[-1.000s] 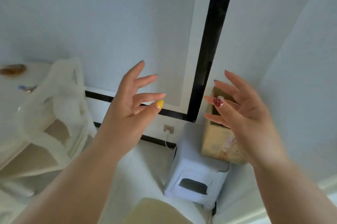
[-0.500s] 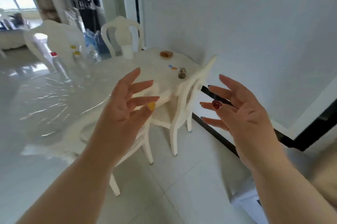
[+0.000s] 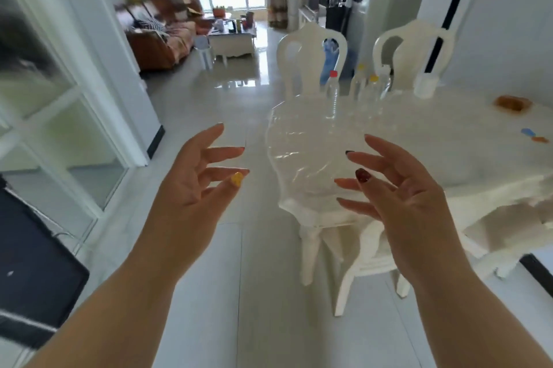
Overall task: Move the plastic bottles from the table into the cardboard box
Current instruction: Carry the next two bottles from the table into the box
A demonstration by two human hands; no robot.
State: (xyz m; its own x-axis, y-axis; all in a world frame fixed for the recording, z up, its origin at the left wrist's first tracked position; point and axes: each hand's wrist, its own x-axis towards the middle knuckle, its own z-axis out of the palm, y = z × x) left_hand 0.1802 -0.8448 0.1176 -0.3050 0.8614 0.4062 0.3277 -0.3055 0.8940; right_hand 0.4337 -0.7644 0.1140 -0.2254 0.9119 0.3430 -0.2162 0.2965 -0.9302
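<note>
Bottles (image 3: 359,92) upright on table (image 3: 434,140) | well beyond both empty hands

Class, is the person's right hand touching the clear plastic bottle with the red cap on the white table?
Apart. The head view shows the right hand raised, fingers spread, empty, well short of the red-capped clear plastic bottle standing farther back on the white table.

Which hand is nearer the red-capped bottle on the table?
Right. The right hand is raised just below the red-capped bottle; the left hand is off the table's edge, further left.

Red-cap clear bottle (image 3: 332,95), yellow-cap bottle (image 3: 372,92), white table (image 3: 449,140), orange sofa (image 3: 167,38)
</note>
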